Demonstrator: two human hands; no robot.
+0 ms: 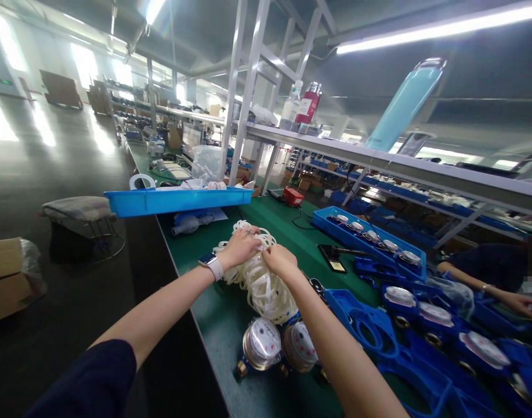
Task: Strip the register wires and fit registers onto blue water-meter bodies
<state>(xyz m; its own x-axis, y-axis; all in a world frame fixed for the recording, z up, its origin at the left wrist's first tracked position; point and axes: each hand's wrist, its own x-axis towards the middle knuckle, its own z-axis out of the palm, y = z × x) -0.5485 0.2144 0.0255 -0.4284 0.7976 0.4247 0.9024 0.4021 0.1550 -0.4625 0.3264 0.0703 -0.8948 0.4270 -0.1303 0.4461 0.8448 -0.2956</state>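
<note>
A left hand [241, 247] rests half-curled on a heap of white loops [266, 287], its hold hidden; beside it, the right hand [282, 259] forms a near-closed pinch, contents unclear. A light touch should keep loops beneath both hands untangled.

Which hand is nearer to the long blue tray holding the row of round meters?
Right. The right hand is at the white bundle, left of the tray; the left hand is at the bundle too, farther left.

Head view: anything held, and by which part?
Bundled translucent white plastic loops, towards their far end, by left hand and right hand; exact pinch points unclear.
</note>
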